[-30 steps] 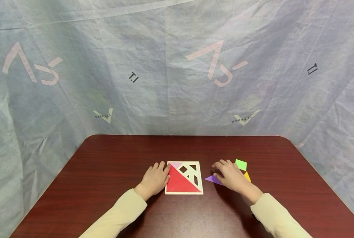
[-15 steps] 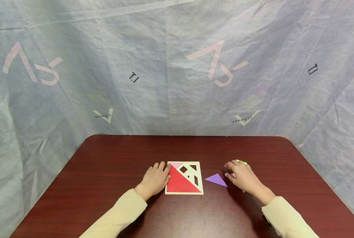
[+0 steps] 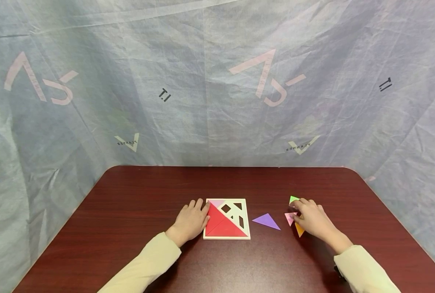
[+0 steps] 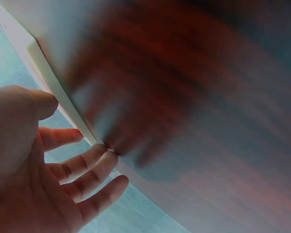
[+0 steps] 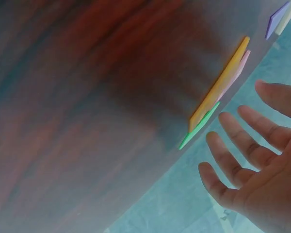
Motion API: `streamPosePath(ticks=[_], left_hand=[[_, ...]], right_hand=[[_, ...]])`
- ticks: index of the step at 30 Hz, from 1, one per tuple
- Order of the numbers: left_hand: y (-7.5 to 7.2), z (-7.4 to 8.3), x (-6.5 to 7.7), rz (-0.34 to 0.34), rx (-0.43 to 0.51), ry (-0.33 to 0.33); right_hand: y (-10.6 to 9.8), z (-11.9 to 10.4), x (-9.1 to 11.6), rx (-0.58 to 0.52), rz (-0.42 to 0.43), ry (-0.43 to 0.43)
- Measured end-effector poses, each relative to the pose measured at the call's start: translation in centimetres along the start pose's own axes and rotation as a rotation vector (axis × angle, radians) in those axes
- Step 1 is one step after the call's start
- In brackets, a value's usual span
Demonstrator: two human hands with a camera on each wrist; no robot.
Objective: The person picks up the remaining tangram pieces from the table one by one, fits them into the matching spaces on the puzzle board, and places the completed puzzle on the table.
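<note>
Where the flat white square board (image 3: 235,214) lies: between the two hands, on the dark red wood-grain table (image 3: 217,183).
Board's near-left half: two large red triangles, one on the left (image 3: 213,221) and one on the near side (image 3: 226,231), meeting along a seam.
Board's far-left corner: a pale mauve patch (image 3: 216,202); dark cut-outs show to its right.
Loose pieces: right of the board lies a flat purple triangle (image 3: 267,221); farther right are a small pink triangle (image 3: 290,218), an orange-yellow flat piece (image 3: 299,230) and, on the far side, a bright green flat piece (image 3: 294,200).
Right wrist view: the orange-yellow piece, partly covered from above, shows its long edge in front of pink and green; whether these touch cannot be told. A gap separates them from the fingers.
Right hand (image 3: 310,217): palm down above those three, fingers spread and slightly bent, thumb apart, nothing held.
Left wrist view: the board's thick side edge, with fingertips close beside it.
Left hand (image 3: 190,221): laid along the board's left edge, fingers fanned, gripping nothing.
Sleeves: cream, left (image 3: 144,260) and right (image 3: 364,268), both reaching in from the near side.
Backdrop: creased grey-blue cloth (image 3: 203,101) with mirrored lettering.
</note>
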State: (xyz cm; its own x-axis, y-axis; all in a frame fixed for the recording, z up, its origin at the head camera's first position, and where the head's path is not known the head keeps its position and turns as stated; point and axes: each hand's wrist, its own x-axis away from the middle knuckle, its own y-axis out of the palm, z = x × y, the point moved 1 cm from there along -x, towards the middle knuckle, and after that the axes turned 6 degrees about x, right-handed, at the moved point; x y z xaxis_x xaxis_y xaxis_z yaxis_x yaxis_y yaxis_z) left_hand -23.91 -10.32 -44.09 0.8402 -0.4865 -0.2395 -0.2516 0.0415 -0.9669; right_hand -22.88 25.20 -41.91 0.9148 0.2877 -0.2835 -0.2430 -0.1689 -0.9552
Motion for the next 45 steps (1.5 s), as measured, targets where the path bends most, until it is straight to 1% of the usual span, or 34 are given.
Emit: streamPosePath(ticks=[6,16,24,31,45], left_hand=[[0.0,0.0,-0.1,-0.002,0.007,-0.002],[0.0,0.1,-0.1,-0.018,0.006,-0.004],[-0.1,0.1,-0.1,-0.012,0.008,0.001],[0.0,0.0,0.0,-0.004,-0.004,0.005],[-0.1,0.0,0.0,-0.007,0.0,0.0]], right_hand=[[-0.2,0.8,0.3,0.013,-0.022,0.023],[-0.2,1.5,0.9,0.015,-0.043,0.042],[-0.2,1.6,1.3,0.043,-0.078,0.068],[-0.1,1.8,1.5,0.06,-0.074,0.058],[-0.4,1.7,1.6,0.099,-0.106,0.077]])
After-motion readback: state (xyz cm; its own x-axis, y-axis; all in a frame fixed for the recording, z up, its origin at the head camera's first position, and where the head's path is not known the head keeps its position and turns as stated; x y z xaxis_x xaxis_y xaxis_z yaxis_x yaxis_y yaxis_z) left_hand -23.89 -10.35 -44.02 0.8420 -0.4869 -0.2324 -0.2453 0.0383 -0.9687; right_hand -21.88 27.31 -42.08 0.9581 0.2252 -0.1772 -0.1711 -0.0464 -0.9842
